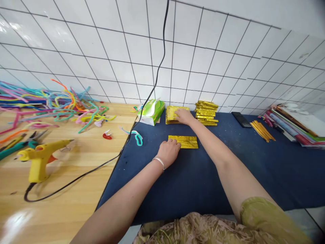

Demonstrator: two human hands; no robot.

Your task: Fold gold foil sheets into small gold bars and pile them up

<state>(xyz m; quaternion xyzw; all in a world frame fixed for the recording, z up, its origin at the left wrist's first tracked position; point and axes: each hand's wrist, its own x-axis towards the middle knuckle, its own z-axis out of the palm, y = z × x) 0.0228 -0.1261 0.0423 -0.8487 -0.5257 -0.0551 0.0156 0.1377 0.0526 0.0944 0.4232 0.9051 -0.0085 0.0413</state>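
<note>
Hands [169,150] on crosswise gold sheet [186,142]

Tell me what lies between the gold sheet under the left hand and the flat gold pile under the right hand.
Head view: only bare blue cloth between the gold sheet and the gold pile.

left hand [169,151] – fingers curled, pressing the left end of a gold foil sheet [185,141] | right hand [184,116] – flat on a gold foil stack [172,114] | both on blue cloth [254,162]
</note>
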